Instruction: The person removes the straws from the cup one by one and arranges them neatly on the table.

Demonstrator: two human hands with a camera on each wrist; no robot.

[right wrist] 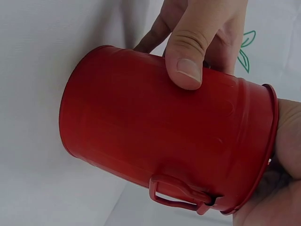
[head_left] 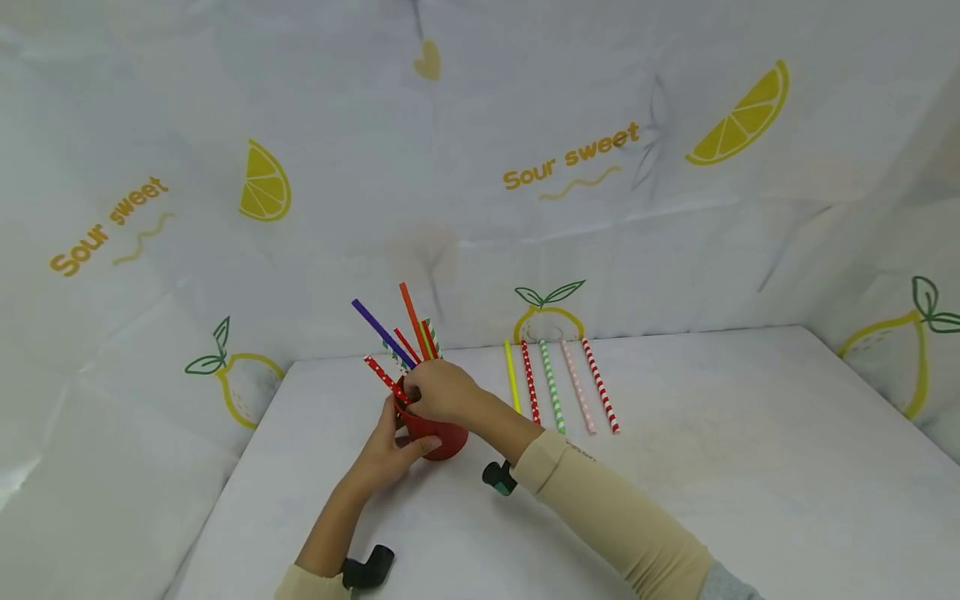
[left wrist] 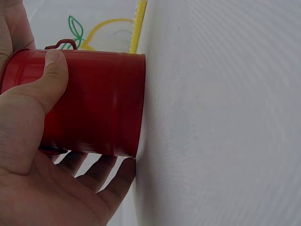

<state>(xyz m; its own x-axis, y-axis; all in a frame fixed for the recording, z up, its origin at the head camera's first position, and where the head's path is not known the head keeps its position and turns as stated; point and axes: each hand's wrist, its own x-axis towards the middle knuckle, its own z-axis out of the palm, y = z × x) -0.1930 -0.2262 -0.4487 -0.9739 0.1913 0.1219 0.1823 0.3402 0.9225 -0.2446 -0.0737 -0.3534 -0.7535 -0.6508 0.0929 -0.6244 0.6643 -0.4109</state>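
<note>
A small red metal bucket (head_left: 453,440) with side handles stands on the white table, seen close up in both wrist views. My left hand (head_left: 386,457) grips its side, thumb (left wrist: 57,77) across the front and fingers behind. My right hand (head_left: 444,392) is over the mouth, its fingers reaching inside the rim and hidden there; I cannot tell whether they pinch a straw. Several straws stick up from the bucket, among them a purple straw (head_left: 378,330), an orange straw (head_left: 409,307) and a red straw with white dots (head_left: 385,377) leaning left.
To the right of the bucket lies a row of straws: a yellow straw (head_left: 512,375), a red dotted straw (head_left: 530,379), a green striped straw (head_left: 552,383), a pink straw (head_left: 577,385) and a red striped straw (head_left: 600,383). A printed white cloth (head_left: 360,225) hangs behind the table (head_left: 750,467).
</note>
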